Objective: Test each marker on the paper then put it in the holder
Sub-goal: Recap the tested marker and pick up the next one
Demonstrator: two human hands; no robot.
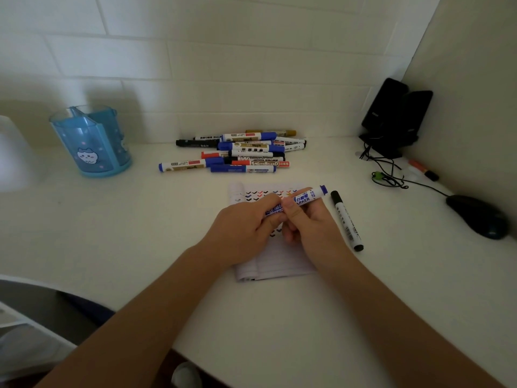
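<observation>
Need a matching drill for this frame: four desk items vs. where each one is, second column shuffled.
Items:
1. blue marker
2. black marker
3. holder
4. marker pile

Places:
a. at the back of the desk, beyond the paper
b. gripped by the left hand and the right hand
c. far left of the desk
d. lying on the desk, just right of the paper

Pairs: 1-b, 2-d, 3-c, 4-a.
</observation>
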